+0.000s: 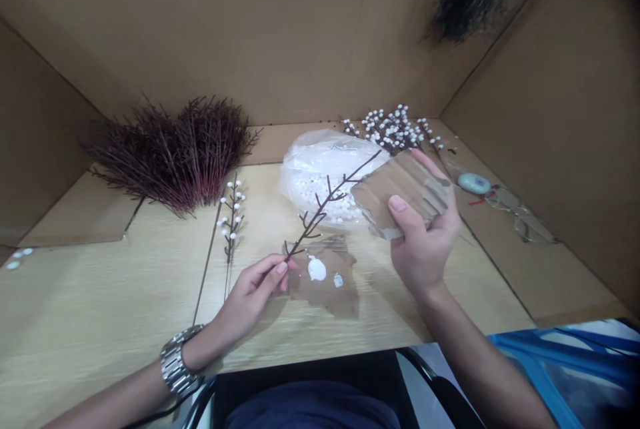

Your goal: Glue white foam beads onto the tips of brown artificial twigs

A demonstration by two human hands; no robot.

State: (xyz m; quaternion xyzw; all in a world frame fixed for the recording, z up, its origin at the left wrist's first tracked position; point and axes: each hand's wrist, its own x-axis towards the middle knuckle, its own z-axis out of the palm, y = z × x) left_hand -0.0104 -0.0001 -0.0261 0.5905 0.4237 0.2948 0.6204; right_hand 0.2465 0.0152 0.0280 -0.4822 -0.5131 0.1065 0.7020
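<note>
My left hand [263, 282] pinches the lower end of a bare brown artificial twig [320, 205], which slants up to the right. In my right hand [425, 235] is a torn piece of cardboard [395, 192], gripped between thumb and fingers. The twig's tip reaches close to the cardboard's left edge; I cannot tell whether they touch. Below the twig a second cardboard scrap [327, 299] lies on the table, bearing a larger white glue blob [317, 269] and a smaller one. Behind the twig sits a clear plastic bag [310, 155] of small white balls.
Many dark bare twigs [185, 149] are heaped at the left. A twig with white berries [233, 215] lies beside them, and more berried twigs [395, 129] are at the back right. Eyeglasses [525, 215] and a pale oval object [474, 183] lie right. Cardboard walls [250, 35] enclose the table.
</note>
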